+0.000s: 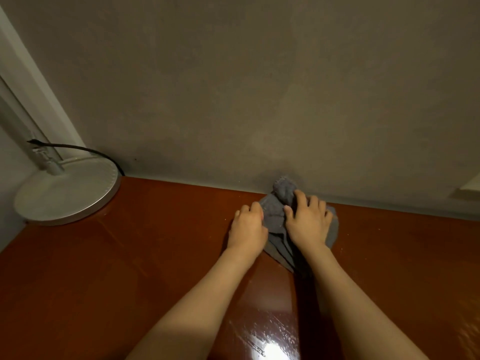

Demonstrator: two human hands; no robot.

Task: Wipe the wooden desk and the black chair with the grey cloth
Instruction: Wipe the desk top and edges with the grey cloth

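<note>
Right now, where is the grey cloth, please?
The grey cloth lies right of centre on the desk, against the wall, under the left hand and right hand.

Cloth (275, 219) on desk (130, 255), against wall (233, 87)
</note>
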